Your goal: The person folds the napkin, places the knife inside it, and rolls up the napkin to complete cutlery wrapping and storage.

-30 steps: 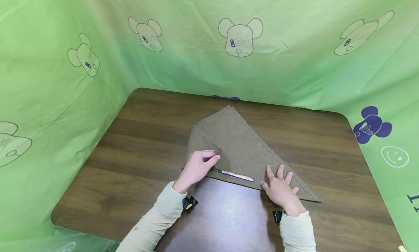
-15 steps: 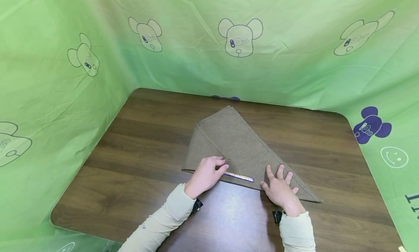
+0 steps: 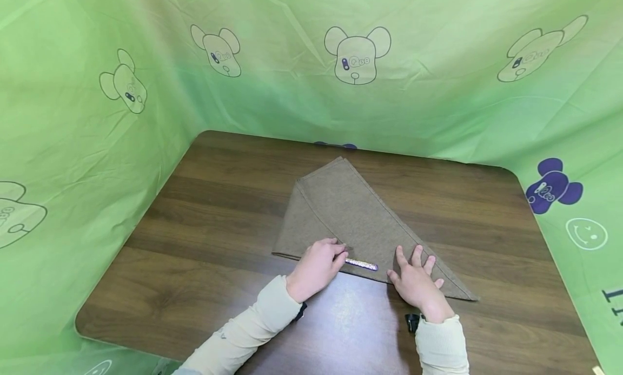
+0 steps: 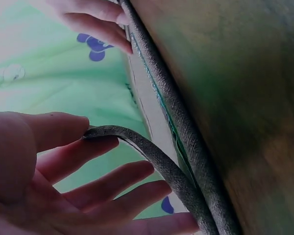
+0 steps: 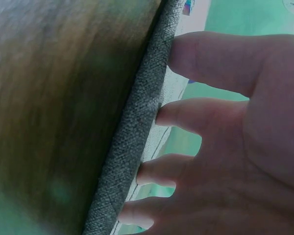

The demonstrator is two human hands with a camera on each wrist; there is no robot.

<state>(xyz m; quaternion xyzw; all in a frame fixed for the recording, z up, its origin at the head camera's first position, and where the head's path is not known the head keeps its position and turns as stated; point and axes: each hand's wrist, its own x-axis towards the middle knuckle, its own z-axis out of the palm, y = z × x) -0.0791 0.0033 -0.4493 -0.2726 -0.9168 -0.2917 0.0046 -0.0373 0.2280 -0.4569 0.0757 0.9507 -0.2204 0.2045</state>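
A brown-grey cloth (image 3: 362, 215) lies folded flat on the table, its left side turned over as a flap (image 3: 302, 223). My left hand (image 3: 316, 268) pinches the flap's corner between thumb and index finger; in the left wrist view this corner (image 4: 108, 131) curves up off the layer below. A narrow glittery strip with purple edges (image 3: 362, 264) lies along the near edge of the cloth, its left end hidden by my left hand. My right hand (image 3: 417, 282) rests spread on the cloth's right part, fingertips touching it near the slanting hem.
The brown wooden table (image 3: 194, 202) has rounded corners. A green curtain with bear-head prints (image 3: 272, 104) hangs around its back and sides. Dark wrist mounts (image 3: 412, 322) sit under the sleeves.
My left hand has moved right and nearer with the pinched corner, laying the flap over the cloth and covering more of the strip. The right hand stays in place.
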